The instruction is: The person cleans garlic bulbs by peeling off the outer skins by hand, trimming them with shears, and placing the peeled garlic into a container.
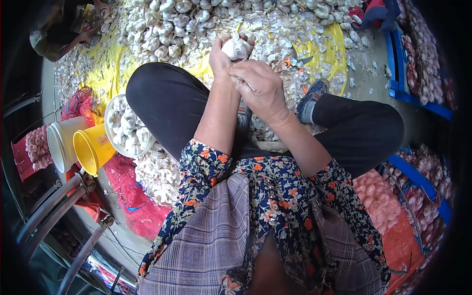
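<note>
A white garlic bulb (pixel 236 48) rests in my left hand (pixel 220 58), whose fingers curl round it from below. My right hand (pixel 260 87) is closed just below the bulb, close against my left wrist, with its fingertips pressed together; what they pinch, if anything, is too small to make out. Beyond both hands lies a large heap of garlic bulbs (pixel 164 29), with loose papery skins (pixel 265 37) around it on yellow sheeting (pixel 115 61).
A white bucket of garlic (pixel 129 125), a yellow bucket (pixel 93 150) and a white bucket (pixel 61 142) stand at the left. Orange-handled scissors (pixel 290 62) lie past my right hand. Another person's hand (pixel 87 35) is at the upper left. Blue metal bars (pixel 393 64) frame garlic sacks at the right.
</note>
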Available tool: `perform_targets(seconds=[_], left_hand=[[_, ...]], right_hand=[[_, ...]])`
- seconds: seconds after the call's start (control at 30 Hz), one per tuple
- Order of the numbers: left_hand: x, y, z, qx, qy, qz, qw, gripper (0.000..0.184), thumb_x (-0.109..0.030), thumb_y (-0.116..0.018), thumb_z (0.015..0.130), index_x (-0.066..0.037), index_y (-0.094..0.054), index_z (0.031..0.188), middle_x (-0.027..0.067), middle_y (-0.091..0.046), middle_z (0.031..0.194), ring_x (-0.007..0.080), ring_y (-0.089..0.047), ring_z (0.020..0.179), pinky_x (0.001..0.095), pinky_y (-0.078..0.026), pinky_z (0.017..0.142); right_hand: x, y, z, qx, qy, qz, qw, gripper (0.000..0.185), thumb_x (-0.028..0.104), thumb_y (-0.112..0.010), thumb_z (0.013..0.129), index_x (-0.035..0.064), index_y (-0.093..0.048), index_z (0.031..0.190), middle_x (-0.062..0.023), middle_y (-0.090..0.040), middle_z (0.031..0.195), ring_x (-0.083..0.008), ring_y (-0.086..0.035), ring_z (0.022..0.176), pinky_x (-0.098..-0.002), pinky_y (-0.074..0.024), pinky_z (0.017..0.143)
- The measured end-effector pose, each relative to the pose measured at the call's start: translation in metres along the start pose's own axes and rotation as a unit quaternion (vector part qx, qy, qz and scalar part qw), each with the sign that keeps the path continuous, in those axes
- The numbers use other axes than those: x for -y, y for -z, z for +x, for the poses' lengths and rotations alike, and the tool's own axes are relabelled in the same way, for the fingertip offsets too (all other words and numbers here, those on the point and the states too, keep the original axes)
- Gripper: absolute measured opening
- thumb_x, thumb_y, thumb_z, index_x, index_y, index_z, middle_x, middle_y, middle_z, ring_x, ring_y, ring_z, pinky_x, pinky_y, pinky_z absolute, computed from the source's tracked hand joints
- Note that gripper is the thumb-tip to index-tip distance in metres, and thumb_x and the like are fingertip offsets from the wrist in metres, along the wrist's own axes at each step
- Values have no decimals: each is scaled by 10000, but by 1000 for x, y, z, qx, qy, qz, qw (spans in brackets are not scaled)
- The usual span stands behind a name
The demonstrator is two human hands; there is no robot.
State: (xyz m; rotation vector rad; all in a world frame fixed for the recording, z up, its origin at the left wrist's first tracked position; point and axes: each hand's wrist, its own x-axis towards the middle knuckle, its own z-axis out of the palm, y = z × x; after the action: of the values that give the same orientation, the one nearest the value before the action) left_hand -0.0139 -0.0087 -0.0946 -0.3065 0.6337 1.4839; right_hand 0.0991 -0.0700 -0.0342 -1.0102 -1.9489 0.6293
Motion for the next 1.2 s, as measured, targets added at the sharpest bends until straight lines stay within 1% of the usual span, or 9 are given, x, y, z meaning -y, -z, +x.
perform_targets(seconds=[0.07, 0.13, 0.27, 0.47, 0.7, 0.83, 0.9, 1.13, 1.2], left_hand=[[6, -12, -13, 22, 5, -85, 996, 320, -325, -350, 960, -42, -447, 847, 176, -548, 778, 306, -595, 714, 481, -525, 705], [6, -19, -21, 31, 30, -95, 995, 399, -376, -297, 986, -47, -459, 828, 185, -560, 822, 331, -605, 792, 533, -500, 762], [20, -16, -22, 98, -7, 55, 994, 482, -405, -246, 998, -51, -499, 792, 195, -617, 828, 336, -594, 963, 489, -475, 865], [20, -17, -32, -7, -139, 130, 982, 415, -390, -362, 990, -67, -478, 756, 149, -610, 734, 212, -585, 645, 351, -528, 599], [38, -14, -44, 86, -122, 258, 954, 393, -391, -382, 974, -44, -513, 847, 60, -531, 786, 143, -533, 705, 271, -466, 630], [35, -10, -42, 67, -109, 320, 939, 355, -329, -407, 973, -34, -537, 825, 37, -526, 735, 116, -484, 645, 279, -428, 573], [31, -3, -35, 128, -240, 554, 787, 364, -276, -403, 979, 14, -598, 879, 55, -590, 751, 117, -539, 644, 286, -464, 615], [40, -12, -54, 123, -323, 566, 748, 384, -261, -388, 986, 43, -616, 924, 85, -617, 743, 138, -545, 650, 278, -444, 613], [44, -11, -54, 136, -436, 573, 681, 363, -245, -412, 977, 7, -568, 767, 127, -539, 625, 207, -510, 523, 355, -398, 507]], right_hand=[[-11, 16, -2, 25, 50, 26, 998, 193, 110, -657, 775, 59, -658, 961, -115, -631, 951, -282, -621, 866, -364, -502, 780], [-23, 27, -3, -87, -284, 11, 955, 266, 194, -632, 829, 37, -621, 1044, -171, -590, 1012, -299, -605, 892, -372, -489, 799], [-43, 15, 2, 63, -236, 42, 969, 486, 374, -525, 910, -18, -500, 1197, -222, -552, 1045, -361, -559, 960, -401, -457, 844], [-32, -2, -8, -12, -295, 242, 924, 481, 309, -612, 867, 1, -486, 1215, -208, -595, 1090, -288, -582, 1051, -361, -449, 904], [-30, 11, 2, -75, -199, 30, 977, 569, 360, -783, 699, 4, -566, 1087, -147, -625, 975, -277, -624, 890, -354, -499, 793], [-34, 15, -3, -57, -173, 16, 983, 583, 481, -653, 809, -29, -523, 1059, -178, -609, 864, -298, -616, 801, -389, -484, 713], [-33, 12, -9, -61, -222, 71, 970, 571, 483, -602, 841, -30, -506, 1072, -190, -605, 865, -298, -615, 801, -391, -482, 715], [-34, 8, -6, -119, -276, 161, 940, 458, 418, -406, 937, -17, -521, 1028, -160, -608, 907, -222, -591, 860, -355, -463, 782], [-35, 2, -2, -205, -425, 537, 699, 404, 384, -395, 945, 22, -560, 1014, -97, -616, 929, -180, -590, 853, -332, -467, 785]])
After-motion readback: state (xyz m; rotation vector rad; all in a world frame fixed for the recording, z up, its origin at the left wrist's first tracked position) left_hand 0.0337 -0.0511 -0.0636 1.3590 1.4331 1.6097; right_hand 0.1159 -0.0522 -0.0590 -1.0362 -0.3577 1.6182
